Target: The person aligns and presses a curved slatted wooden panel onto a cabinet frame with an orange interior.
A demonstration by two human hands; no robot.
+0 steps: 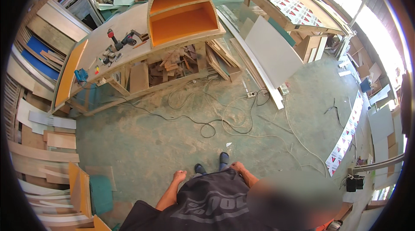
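Note:
I stand on a green dusty floor [142, 144] and look down at my dark shirt and shoes. My left hand [179, 175] hangs at my side, curled into a loose fist with nothing in it. My right hand [237, 167] hangs by my hip, fingers curled, also without anything in it. Neither hand touches anything. The nearest things are the cables [225, 118] lying in loops on the floor in front of my feet.
A wooden workbench [129, 40] ahead carries a power drill [123, 40], small tools and an orange arched shelf cabinet [181, 8]. Wood offcuts lie under it. Boards lean at the left [47, 153], a white panel [272, 51] and another table [294, 8] stand at the right.

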